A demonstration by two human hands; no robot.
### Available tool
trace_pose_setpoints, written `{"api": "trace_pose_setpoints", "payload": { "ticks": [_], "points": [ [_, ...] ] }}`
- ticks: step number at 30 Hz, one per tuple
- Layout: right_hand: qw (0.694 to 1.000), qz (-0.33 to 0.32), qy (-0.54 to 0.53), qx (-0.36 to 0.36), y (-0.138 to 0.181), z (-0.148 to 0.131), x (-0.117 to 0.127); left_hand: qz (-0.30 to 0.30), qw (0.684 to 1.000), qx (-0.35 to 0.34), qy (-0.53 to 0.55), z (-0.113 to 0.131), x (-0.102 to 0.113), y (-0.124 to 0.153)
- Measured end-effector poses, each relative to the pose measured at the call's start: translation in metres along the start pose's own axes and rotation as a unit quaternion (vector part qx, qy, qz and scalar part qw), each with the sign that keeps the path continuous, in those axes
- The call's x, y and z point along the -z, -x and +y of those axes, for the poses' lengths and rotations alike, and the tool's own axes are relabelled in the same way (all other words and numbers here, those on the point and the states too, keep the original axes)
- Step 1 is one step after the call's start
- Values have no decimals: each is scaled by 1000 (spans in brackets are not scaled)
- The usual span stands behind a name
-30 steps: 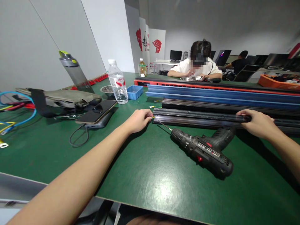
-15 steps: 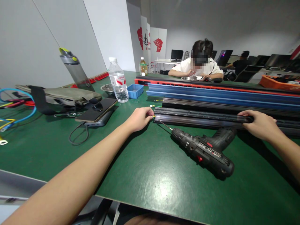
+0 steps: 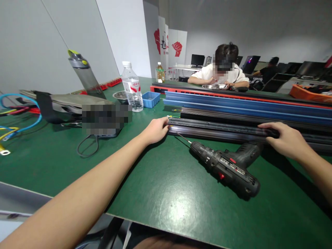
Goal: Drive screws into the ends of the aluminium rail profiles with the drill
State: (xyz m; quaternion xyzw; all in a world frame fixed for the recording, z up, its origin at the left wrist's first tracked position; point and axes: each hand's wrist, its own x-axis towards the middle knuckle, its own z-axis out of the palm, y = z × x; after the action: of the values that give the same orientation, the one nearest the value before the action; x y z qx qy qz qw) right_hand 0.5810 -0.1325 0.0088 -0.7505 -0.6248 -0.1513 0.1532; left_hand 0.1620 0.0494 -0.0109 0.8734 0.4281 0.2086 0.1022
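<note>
My left hand (image 3: 156,130) is closed at the left end of a long black rail (image 3: 215,126), thumb and fingers gripping the tip. Farther right along the same rail, my right hand (image 3: 286,138) is closed around it, fingers on top and thumb in front. A small yellow bit shows in the rail just beside my left fingertips. In front of the rail a black cordless drill (image 3: 230,169) lies on its side, its thin bit pointing to the rail's left end. A green-yellow wire with a ring terminal (image 3: 169,117) sticks out behind.
More dark rails and a blue rail (image 3: 233,103) lie behind. A water bottle (image 3: 134,91), a blue tray (image 3: 151,99) and a grey bag (image 3: 64,103) stand at left. Wires with lugs (image 3: 7,138) lie at the far left. A person (image 3: 220,74) sits across the green table (image 3: 155,180).
The rail under my hands has slid slightly left, and my left fingers now close over its end. The yellow bit that poked out there is now mostly covered. The drill stays put.
</note>
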Motion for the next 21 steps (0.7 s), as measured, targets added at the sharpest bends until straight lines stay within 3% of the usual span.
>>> {"api": "trace_pose_setpoints", "payload": {
  "ticks": [2,5,8,12,21],
  "points": [
    [997,-23,-47,61,4,-15,14,0,1000,10,-7,-1,-1,-1],
    [955,-147,-143,214,17,-34,28,-3,1000,26,-13,-3,-1,0],
    [942,-197,-98,252,31,-42,28,-7,1000,28,-5,-3,-1,1],
    [936,-190,-78,286,36,-53,14,2,1000,19,13,-5,-1,1],
    [923,-97,-120,352,34,-86,1,-4,1000,4,-2,-5,-4,-2]
  ]
}}
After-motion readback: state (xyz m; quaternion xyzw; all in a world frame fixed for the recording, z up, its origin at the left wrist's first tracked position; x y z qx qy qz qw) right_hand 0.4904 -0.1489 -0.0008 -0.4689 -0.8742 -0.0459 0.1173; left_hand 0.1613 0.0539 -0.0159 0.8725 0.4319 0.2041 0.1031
